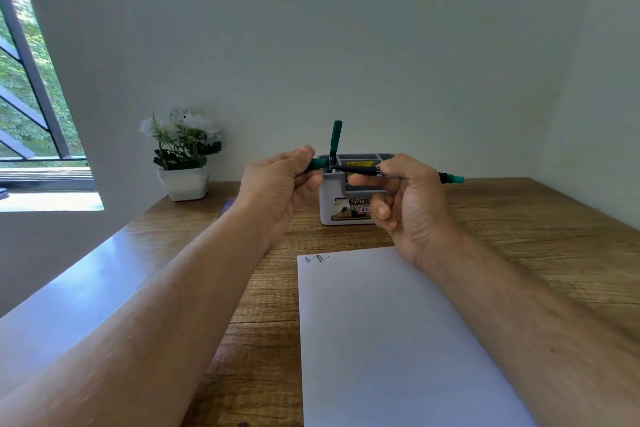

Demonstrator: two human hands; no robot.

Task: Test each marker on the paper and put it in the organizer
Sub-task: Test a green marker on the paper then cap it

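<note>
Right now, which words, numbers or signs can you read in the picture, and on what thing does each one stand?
"42": red and white tag on the front of the organizer; more may be hidden behind the right hand.
Yellow sticker inside the organizer: black print, too blurred to read.
Marker held in both hands: pale print, too small to read.
Paper: two green scribbles, no clear letters.

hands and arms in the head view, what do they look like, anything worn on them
Both the left hand and the right hand are bare, with no gloves, rings or watch visible. Both forearms are uncovered right down to the bottom edge of the picture, so no sleeves show. Fingernails are short and unpainted. No bands or markings can be seen on either wrist.
</note>
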